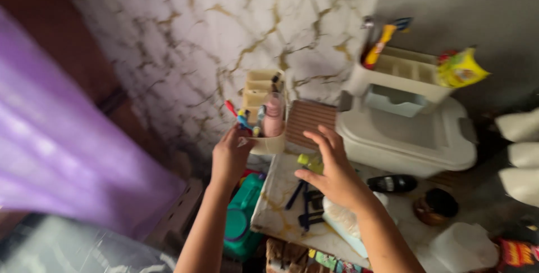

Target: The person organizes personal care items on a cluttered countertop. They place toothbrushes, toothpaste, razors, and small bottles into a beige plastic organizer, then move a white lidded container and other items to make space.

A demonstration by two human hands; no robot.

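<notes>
Your left hand point(229, 158) is closed around the near corner of the cream organiser point(264, 113), fingers wrapped at its lower edge, though blur keeps you from telling how firm that hold is. Your right hand point(335, 172) hangs open and empty, fingers spread, just above the marble shelf point(275, 200) and near a small yellow-green bottle point(310, 163). To handle the organiser well, bring that open hand to its right side before you shift it: it stands tall and narrow at the shelf's back left corner, against the marbled wall point(224, 37), and it looks top-heavy. Keep it upright, since its compartments are open at the top. The organiser is cream plastic with stepped pockets; a pink bottle point(273, 117) stands in the front pocket, with red and blue handled items point(238, 114) poking out at the left. Mind the white bin point(410, 138) just to the right and the dark pens point(300, 197) lying under your right palm. A green case point(241, 217) sits below the shelf edge, beneath your left wrist.
</notes>
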